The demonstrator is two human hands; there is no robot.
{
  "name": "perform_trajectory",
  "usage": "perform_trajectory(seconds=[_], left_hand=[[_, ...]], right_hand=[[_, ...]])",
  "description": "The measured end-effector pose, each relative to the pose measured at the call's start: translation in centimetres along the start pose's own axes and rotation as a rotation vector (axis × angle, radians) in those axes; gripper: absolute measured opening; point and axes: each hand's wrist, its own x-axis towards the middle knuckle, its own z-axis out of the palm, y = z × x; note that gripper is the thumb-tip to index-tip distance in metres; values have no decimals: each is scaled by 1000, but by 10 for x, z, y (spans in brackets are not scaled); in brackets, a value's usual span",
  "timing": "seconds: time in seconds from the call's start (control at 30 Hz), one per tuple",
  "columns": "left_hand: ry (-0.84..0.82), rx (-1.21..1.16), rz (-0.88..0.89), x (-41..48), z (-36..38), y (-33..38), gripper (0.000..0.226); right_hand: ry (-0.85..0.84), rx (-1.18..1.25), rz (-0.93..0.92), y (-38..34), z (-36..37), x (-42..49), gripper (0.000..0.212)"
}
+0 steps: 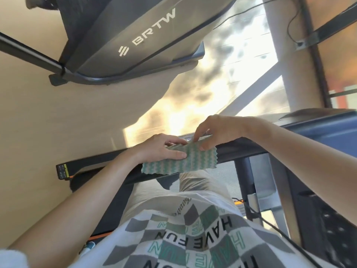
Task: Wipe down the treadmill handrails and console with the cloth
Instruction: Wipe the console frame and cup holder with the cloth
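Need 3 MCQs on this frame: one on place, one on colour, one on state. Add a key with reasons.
1. Where is the cloth?
A. On the floor
B. Draped on the BRTW-marked treadmill
C. Against the black rail in front of the person

2. What is the cloth's pattern?
A. Green-and-white zigzag
B. Plain red
C. Black dots

3. What are the left hand and right hand doing?
A. Both are empty
B. Both hold the cloth
C. Both rest flat on the rail, off the cloth

Key:
1 C: the cloth lies along the rail.
2 A: green and white zigzag bands cover it.
3 B: the left hand grips the cloth's left end with the thumb on top, and the right hand pinches its upper edge.
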Motion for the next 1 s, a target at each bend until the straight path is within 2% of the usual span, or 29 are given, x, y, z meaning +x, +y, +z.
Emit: perform_trajectory(seconds=[0.17,0.3,0.4,0.6,0.77,0.9,1.0], left_hand=[[5,35,-4,8,4,12,48],[-10,63,11,17,4,17,60],[-32,75,46,30,9,30,57],[-88,98,98,65,26,68,52],[-126,108,135,96,44,103,69],[-170,108,180,121,59,129,62],[-210,112,209,142,72,149,74]], right_hand=[[11,19,-25,1,7,-1,41],[15,-14,28,17,-5,-19,37],[50,-4,57,32,-7,-34,35],[127,-21,183,63,-15,-78,37],[166,-62,272,84,-27,-114,41],[202,-96,355,105,-33,-141,48],[235,-106,414,124,-34,-161,54]])
